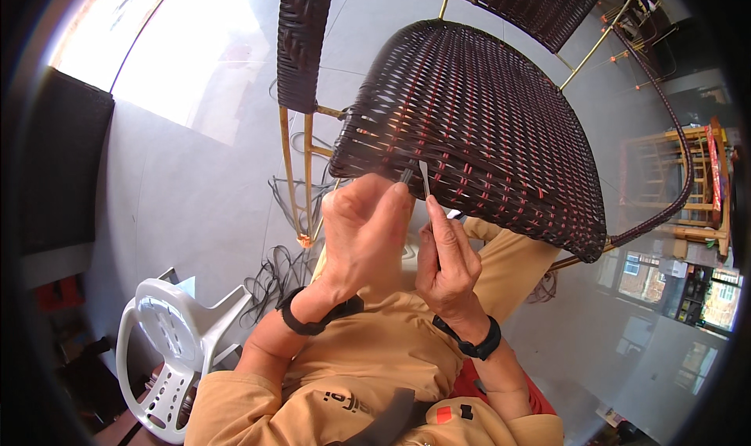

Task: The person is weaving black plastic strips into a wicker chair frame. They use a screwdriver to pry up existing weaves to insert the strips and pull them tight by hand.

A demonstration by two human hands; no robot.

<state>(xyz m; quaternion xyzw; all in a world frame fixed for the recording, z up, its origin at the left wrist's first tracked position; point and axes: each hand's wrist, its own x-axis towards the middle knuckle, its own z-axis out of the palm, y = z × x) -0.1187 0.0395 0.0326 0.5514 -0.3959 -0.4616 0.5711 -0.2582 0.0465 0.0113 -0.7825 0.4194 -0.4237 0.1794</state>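
A chair with a woven seat [481, 117] of dark brown and red strands lies before me, its near edge over my lap. My left hand [366, 229] is at that edge, thumb and fingers pinching dark flat strands [406, 175]. Close to its right, my right hand [449, 258] holds a slim tool with a flat metal blade [425, 173], its tip against the weave. The tool's handle is mostly hidden in my fingers. A woven armrest [302, 47] on brass-coloured metal legs rises left of the seat.
Loose dark strands [281, 276] lie coiled on the grey floor [193, 193] at the left. A white plastic chair [170, 328] stands at the lower left. A woven backrest [540, 6] is at the top, a thin curved wrapped rail [683, 152] at the right, with wooden frames [695, 205] beyond.
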